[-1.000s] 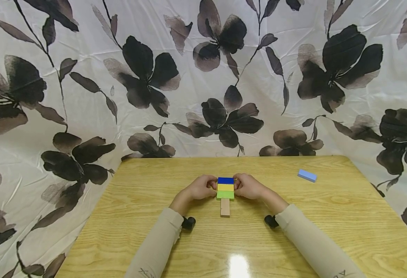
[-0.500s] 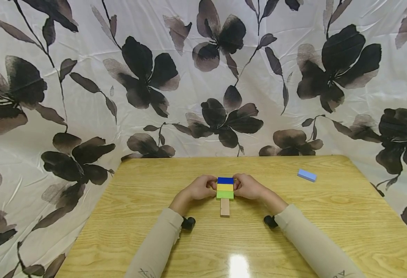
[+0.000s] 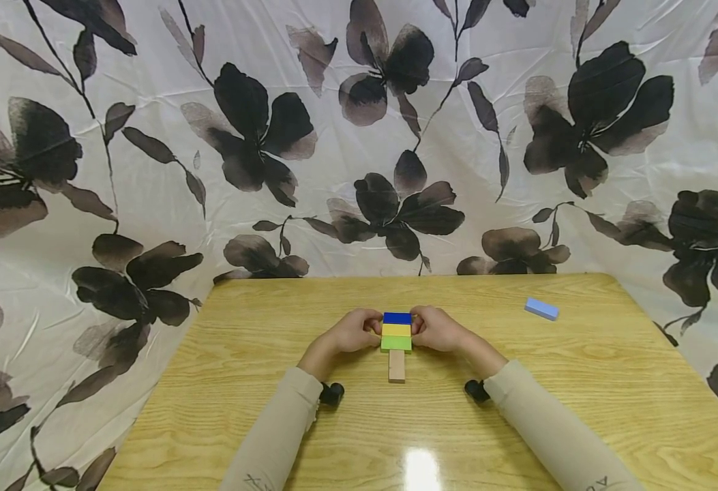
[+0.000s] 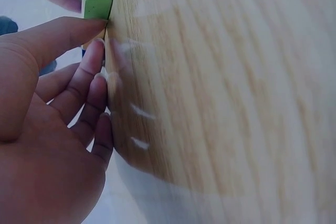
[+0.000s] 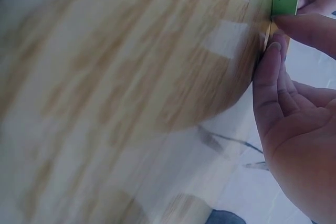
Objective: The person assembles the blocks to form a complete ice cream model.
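The tan block [image 3: 397,367] is lying nearest on the worktop [image 3: 260,320], pointing away toward the green block [image 3: 396,343], yellow block [image 3: 397,330] and dark blue block [image 3: 397,318]. The left hand [image 3: 357,331] and right hand [image 3: 440,329] are touching these from left and right, fingers narrowly parted. The step seems to be squaring them; the next move is probably calling for even pressure, then release. Far right, the light blue block [image 3: 541,309] is lying apart

Cloth [image 3: 334,153]: white, with big dark flowers and leaves
Table [image 3: 389,429]: yellow-brown wood, wavy lines
Shiny spot [image 3: 421,470]: bright white, on the table
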### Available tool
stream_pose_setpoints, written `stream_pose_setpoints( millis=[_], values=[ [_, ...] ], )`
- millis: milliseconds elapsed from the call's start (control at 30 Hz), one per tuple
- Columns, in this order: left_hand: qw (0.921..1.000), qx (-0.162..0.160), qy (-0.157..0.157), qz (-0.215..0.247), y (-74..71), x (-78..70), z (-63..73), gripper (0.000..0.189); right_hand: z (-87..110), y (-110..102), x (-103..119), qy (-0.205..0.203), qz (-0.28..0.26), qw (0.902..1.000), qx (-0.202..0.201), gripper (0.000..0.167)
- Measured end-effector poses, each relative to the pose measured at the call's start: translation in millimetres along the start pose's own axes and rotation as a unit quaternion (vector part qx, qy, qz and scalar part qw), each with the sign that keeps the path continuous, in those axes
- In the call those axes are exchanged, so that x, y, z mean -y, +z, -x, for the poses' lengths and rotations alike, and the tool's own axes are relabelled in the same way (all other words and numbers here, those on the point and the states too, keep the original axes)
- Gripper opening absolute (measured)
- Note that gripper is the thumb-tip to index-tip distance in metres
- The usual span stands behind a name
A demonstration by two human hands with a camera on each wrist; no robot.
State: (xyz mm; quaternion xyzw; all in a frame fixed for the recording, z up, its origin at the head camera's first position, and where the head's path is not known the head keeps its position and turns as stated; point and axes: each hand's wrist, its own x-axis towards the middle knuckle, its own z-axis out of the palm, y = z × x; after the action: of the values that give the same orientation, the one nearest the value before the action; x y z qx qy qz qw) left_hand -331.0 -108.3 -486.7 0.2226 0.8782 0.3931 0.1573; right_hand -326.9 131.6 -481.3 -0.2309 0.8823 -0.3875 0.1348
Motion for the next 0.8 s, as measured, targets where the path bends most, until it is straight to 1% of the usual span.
stream_pose_setpoints(
  millis=[400, 633, 800],
  values=[
    [1.0000, 0.001, -0.003, 0.004, -0.1, 0.5, 1.4, 0.056, -1.4, 0.8, -1.4, -0.006, 0.005, 1.0000, 0.002, 0.054],
    [1.0000, 0.003, -0.004, 0.004, -0.5, -0.6, 3.0, 0.056, -0.5, -0.5, -0.9, -0.009, 0.009, 0.9999, 0.004, 0.057],
    [1.0000, 0.006, -0.006, -0.001, -1.9, -0.8, 4.2, 0.058, 3.3, -4.4, 0.0, -0.009, 0.024, 0.9996, 0.010, 0.062]
  ],
)
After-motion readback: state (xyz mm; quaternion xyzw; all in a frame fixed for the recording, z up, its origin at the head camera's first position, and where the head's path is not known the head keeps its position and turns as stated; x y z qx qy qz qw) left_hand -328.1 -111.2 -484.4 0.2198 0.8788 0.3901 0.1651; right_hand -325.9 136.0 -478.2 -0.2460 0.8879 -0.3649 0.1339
